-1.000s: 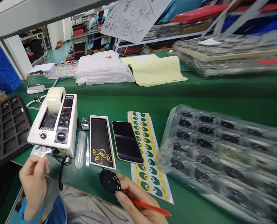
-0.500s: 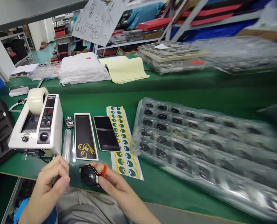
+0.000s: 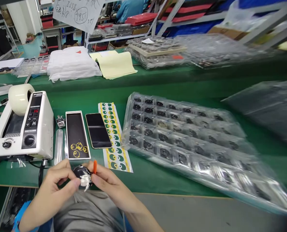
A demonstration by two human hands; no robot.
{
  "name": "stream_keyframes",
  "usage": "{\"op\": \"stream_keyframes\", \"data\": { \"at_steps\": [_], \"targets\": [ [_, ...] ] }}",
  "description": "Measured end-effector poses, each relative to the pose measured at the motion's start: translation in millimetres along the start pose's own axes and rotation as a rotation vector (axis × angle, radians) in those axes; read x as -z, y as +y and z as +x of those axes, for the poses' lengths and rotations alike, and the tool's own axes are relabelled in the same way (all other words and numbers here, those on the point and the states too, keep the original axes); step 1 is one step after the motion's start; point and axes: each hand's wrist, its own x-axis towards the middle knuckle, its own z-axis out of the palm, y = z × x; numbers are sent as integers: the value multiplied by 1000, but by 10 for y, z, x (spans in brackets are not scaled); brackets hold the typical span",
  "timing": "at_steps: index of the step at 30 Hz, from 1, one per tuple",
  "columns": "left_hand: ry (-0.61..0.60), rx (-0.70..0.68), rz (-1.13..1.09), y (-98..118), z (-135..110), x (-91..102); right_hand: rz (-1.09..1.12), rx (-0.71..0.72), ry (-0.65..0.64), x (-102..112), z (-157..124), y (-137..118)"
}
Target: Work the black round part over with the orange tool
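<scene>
Both my hands meet at the near edge of the green table (image 3: 172, 93). My right hand (image 3: 107, 182) grips a small round black part (image 3: 82, 176) and also holds an orange pen (image 3: 95, 166) that stands upright between its fingers. My left hand (image 3: 58, 183) pinches the left side of the same black part, and a bit of clear tape shows at its fingertips. Just behind the hands lie a black tray with yellow rings (image 3: 76, 135), a dark phone (image 3: 98, 130) and a strip of green and yellow stickers (image 3: 113, 137).
A white tape dispenser (image 3: 24, 125) with a tape roll stands at the left. A bagged clear tray of black parts (image 3: 189, 138) fills the right. Tweezers (image 3: 65, 149) and a clear plastic strip (image 3: 58, 149) lie beside the black tray. White and yellow sheets (image 3: 90, 64) lie at the back.
My left hand came from the dispenser to the black part and now pinches it. The right hand drew the part nearer and turned the pen upright. The view swung to the right.
</scene>
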Motion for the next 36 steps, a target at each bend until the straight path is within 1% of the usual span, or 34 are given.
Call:
{"op": "stream_keyframes", "data": {
  "at_steps": [5,15,23,29,36],
  "targets": [
    [-24,26,21,-41,-3,12,-39,3,-19,6,-9,-1],
    [-50,80,4,-43,11,18,-21,-15,-52,11,-23,-2],
    [-29,37,-60,-34,-26,43,-68,-17,-26,7,-17,30],
    [-15,39,44,-50,-39,34,-57,-28,-24,6,-17,14],
    [-17,63,86,-49,-18,22,8,-21,-47,-2,-6,34]
  ]
}}
